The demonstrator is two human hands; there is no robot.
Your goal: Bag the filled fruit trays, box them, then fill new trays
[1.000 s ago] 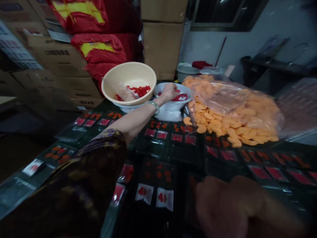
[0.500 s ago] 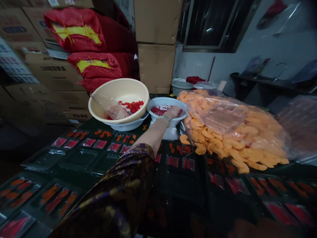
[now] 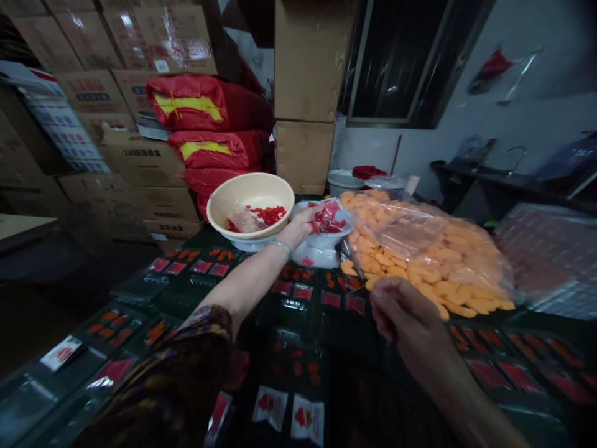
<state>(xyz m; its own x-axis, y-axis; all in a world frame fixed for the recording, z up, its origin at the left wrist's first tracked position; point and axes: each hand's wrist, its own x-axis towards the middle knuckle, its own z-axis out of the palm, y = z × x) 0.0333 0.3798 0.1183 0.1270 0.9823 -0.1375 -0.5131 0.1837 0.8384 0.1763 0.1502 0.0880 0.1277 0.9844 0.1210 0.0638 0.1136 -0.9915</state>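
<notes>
My left hand point(image 3: 301, 227) is stretched far forward and is closed on a bunch of small red sachets point(image 3: 327, 218), lifted just above the white bowl point(image 3: 321, 249). To its left stands a cream bowl point(image 3: 249, 202) with red pieces and a clear plastic bag inside. My right hand point(image 3: 403, 314) hovers lower and nearer, over the black trays point(image 3: 321, 298), with its fingers loosely curled and nothing seen in them. The trays' compartments hold red sachets and orange pieces.
A large clear bag of orange slices point(image 3: 429, 255) lies right of the white bowl. Red sacks point(image 3: 209, 130) and cardboard boxes point(image 3: 303, 74) are stacked behind. White sachets point(image 3: 289, 414) lie on the near trays. A dark counter point(image 3: 513, 180) stands at the far right.
My left hand has come up out of the white bowl with a bunch of red sachets. My right hand has risen into view over the trays.
</notes>
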